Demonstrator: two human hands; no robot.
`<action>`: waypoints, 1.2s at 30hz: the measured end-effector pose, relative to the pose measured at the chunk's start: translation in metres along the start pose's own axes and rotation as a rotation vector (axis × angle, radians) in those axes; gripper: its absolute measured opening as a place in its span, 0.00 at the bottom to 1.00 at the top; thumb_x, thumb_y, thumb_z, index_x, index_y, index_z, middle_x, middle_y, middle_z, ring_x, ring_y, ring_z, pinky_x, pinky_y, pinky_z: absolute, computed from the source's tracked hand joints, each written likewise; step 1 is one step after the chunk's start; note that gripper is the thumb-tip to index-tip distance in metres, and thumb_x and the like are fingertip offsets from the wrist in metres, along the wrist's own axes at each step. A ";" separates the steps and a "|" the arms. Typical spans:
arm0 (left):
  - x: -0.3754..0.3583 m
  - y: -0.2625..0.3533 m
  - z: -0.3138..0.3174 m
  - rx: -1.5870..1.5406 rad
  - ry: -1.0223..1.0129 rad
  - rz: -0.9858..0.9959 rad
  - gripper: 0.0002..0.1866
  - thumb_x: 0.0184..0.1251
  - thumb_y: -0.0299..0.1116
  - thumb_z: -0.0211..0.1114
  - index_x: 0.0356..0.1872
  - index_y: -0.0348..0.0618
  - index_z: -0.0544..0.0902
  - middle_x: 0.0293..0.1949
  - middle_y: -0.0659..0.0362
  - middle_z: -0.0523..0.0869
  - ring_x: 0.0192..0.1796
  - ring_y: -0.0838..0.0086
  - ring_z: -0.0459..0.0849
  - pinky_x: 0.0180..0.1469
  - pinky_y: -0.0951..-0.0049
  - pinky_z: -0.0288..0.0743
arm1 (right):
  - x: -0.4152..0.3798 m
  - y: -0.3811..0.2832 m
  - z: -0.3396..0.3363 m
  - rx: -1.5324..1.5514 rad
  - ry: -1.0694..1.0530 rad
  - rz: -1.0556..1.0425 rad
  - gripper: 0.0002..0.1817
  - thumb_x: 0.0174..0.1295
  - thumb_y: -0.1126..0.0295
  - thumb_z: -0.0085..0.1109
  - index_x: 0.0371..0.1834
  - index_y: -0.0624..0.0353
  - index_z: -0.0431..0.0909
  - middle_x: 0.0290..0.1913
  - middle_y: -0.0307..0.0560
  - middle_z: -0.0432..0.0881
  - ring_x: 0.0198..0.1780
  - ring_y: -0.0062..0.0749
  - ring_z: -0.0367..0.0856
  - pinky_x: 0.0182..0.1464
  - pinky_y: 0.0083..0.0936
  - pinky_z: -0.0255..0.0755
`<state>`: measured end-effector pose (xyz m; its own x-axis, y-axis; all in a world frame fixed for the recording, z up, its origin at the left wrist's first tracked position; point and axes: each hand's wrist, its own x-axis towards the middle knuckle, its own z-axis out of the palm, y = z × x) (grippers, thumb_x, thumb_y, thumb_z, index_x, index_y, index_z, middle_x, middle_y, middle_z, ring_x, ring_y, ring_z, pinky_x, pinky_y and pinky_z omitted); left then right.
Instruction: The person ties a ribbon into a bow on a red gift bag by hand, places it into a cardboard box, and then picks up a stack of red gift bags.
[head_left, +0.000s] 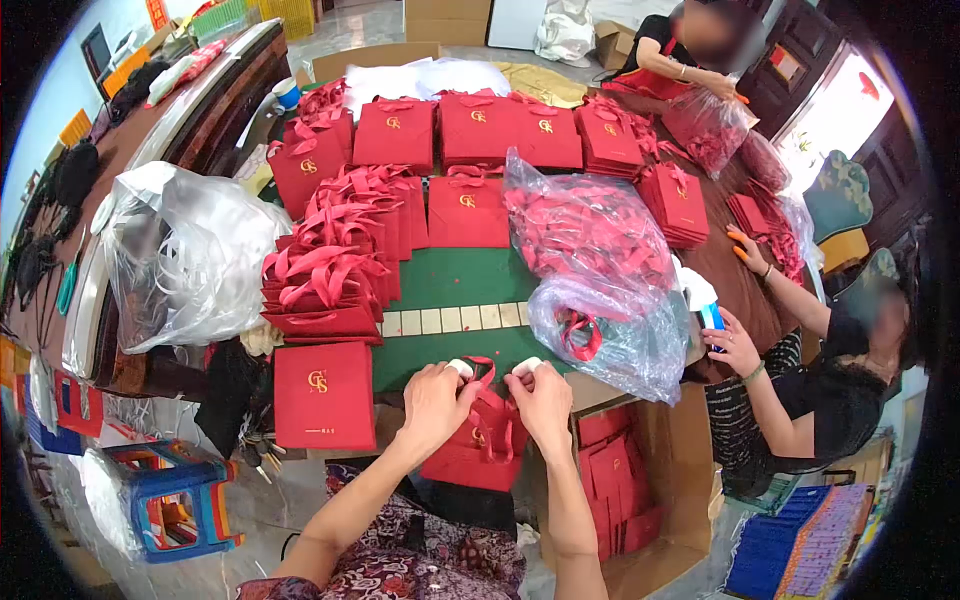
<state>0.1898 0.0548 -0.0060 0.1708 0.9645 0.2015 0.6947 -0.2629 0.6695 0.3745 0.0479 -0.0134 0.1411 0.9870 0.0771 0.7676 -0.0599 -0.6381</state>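
A small red paper gift bag (470, 455) with a gold print stands at the table's near edge, right in front of my body. My left hand (437, 402) is closed in a pinch on its red ribbon handle (484, 373). On the other side my right hand (543, 402) pinches at the ribbon too, its fingertips partly hidden. White covers wrap fingertips on both hands. Left of my left hand lies a stack of flat red bags (323, 397). Behind it, several red bags with ribbons (330, 270) stand in a row.
Clear plastic bags of red ribbons (590, 230) lie right of centre on the green mat (455, 275). A cardboard box (690, 480) with red bags stands below right. Two people work at the right side, one holding a blue-and-white object (712, 318). A stool (175, 500) is lower left.
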 end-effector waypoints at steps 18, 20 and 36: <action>-0.004 0.017 -0.003 -0.309 0.040 -0.050 0.06 0.60 0.30 0.71 0.36 0.42 0.86 0.31 0.54 0.86 0.40 0.60 0.84 0.45 0.63 0.76 | -0.012 -0.021 -0.003 0.814 -0.173 0.122 0.10 0.66 0.74 0.64 0.48 0.65 0.85 0.38 0.39 0.88 0.39 0.17 0.83 0.45 0.18 0.77; -0.003 0.022 -0.008 -0.289 -0.020 -0.083 0.05 0.61 0.30 0.71 0.36 0.43 0.86 0.34 0.53 0.86 0.43 0.59 0.83 0.49 0.61 0.75 | -0.009 -0.015 -0.007 0.816 -0.225 0.128 0.09 0.67 0.74 0.63 0.47 0.65 0.85 0.38 0.38 0.87 0.39 0.16 0.81 0.44 0.18 0.76; -0.068 0.008 -0.031 -0.318 -0.352 -0.152 0.30 0.62 0.39 0.72 0.58 0.34 0.69 0.41 0.38 0.86 0.47 0.41 0.85 0.48 0.50 0.78 | 0.030 -0.011 -0.008 0.755 0.171 0.030 0.08 0.70 0.70 0.60 0.41 0.65 0.82 0.35 0.35 0.82 0.37 0.14 0.76 0.41 0.15 0.71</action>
<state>0.1621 -0.0137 0.0073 0.3476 0.9283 -0.1322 0.4922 -0.0606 0.8684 0.3753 0.0773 0.0018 0.2965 0.9462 0.1297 0.1368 0.0923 -0.9863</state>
